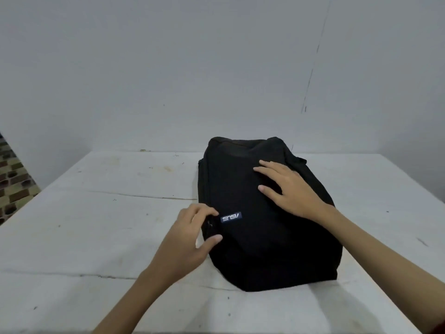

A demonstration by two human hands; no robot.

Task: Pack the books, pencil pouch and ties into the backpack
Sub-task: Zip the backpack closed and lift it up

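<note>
A black backpack (pixel 260 237) lies flat on the white table (pixel 101 232), its front face up, with a small blue logo patch (pixel 230 217) near its left side. My right hand (pixel 291 189) rests flat on the upper part of the pack, fingers spread and straight. At the pack's left edge, my left hand (pixel 192 235) pinches something small and dark between thumb and fingers, probably a zipper pull. No books, pencil pouch or ties are in view.
A plain grey wall (pixel 168 68) stands right behind the table's far edge. A strip of brown mosaic tiling (pixel 12 179) shows at the far left. Cracks run across the white tabletop to the left of the pack.
</note>
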